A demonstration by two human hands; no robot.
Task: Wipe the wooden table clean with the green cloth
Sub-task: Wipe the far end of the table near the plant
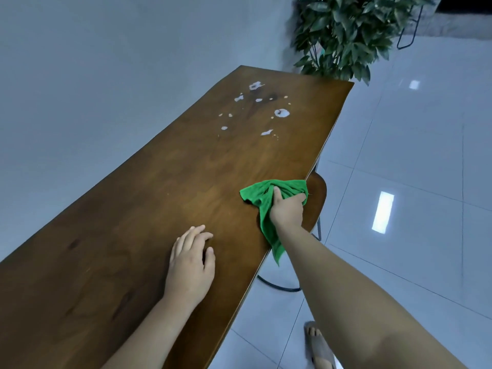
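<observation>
A long brown wooden table [149, 198] runs from near left to far right. Several white splashes of spilled liquid [281, 113] lie near its far end. My right hand [287, 209] is closed around a bunched green cloth [262, 201] at the table's right edge, well short of the spill. One end of the cloth hangs down past the edge. My left hand [190, 265] rests flat on the tabletop nearer to me, fingers slightly spread, holding nothing.
A wooden stool [316, 193] with a dark metal frame stands tucked under the table's right edge, below the cloth. A leafy potted plant [351, 35] stands beyond the far end. A grey wall borders the left side. Glossy pale floor tiles [415, 161] lie to the right.
</observation>
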